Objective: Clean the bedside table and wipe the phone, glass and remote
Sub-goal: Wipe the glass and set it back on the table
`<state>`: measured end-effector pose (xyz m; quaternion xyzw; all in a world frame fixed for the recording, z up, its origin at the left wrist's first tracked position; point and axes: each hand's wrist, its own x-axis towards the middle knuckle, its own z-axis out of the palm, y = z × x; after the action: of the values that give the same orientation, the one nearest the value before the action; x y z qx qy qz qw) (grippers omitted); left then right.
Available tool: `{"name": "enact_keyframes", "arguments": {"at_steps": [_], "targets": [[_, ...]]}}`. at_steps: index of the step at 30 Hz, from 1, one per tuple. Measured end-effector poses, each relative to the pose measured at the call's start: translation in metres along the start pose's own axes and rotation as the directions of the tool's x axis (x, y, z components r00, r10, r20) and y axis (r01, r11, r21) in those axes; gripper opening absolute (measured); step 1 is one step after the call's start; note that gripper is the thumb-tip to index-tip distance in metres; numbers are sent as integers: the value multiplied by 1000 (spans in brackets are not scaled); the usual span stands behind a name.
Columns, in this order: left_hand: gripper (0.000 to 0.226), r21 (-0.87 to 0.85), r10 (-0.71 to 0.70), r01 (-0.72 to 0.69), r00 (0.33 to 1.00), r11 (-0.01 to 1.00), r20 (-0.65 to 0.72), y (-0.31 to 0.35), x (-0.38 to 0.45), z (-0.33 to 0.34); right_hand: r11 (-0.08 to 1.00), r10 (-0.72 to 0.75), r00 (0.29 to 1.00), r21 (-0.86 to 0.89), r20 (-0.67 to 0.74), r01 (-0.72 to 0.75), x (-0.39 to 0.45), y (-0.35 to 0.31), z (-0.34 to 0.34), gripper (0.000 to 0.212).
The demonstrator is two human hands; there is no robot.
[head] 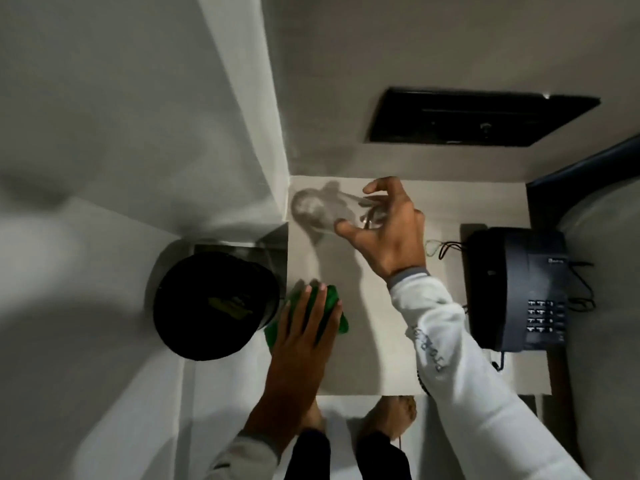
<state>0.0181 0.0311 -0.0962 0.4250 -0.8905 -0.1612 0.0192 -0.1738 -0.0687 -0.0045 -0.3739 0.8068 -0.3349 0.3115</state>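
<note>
The room is dim and grey. Light falls from above, so the hands throw soft dark shadows on the pale bench [381, 358]. The glass [325, 211] is blurry and leaves a grey shadow in the corner. The left wall [86, 133] is smeared and out of focus. Straight lines bend near the edges. The phone [516, 289] and bin [214, 306] are almost black, with little detail.

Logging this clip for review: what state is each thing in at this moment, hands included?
glass: gripped at its rim end, tilted; base contact unclear.
right hand: closed on the glass.
green cloth: bunched, pressed on the table.
left hand: flat on the cloth.
bedside table: top bare at centre.
telephone: handset on cradle, cords attached.
black bin: open, beside the table.
</note>
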Motion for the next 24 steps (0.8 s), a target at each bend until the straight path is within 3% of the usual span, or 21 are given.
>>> {"name": "enact_keyframes", "arguments": {"at_steps": [3,10,14,19,24], "targets": [[51,18,-65,65,998,998,-2,0,0,22,986,-97,995,-134,35,101,11,-22,19,56],[56,25,-73,73,997,997,1,1,-3,25,888,-244,958,-363,148,282,35,-49,48,47],[56,32,-73,73,997,997,-10,0,-4,29,861,-267,945,-395,186,321,46,-45,61,61],[58,36,-56,56,998,998,5,-2,-5,29,821,-291,936,-451,199,351,47,-40,64,60],[59,5,-47,47,999,999,27,-2,-3,26,642,-397,897,-639,196,424,29,-15,59,91]]}}
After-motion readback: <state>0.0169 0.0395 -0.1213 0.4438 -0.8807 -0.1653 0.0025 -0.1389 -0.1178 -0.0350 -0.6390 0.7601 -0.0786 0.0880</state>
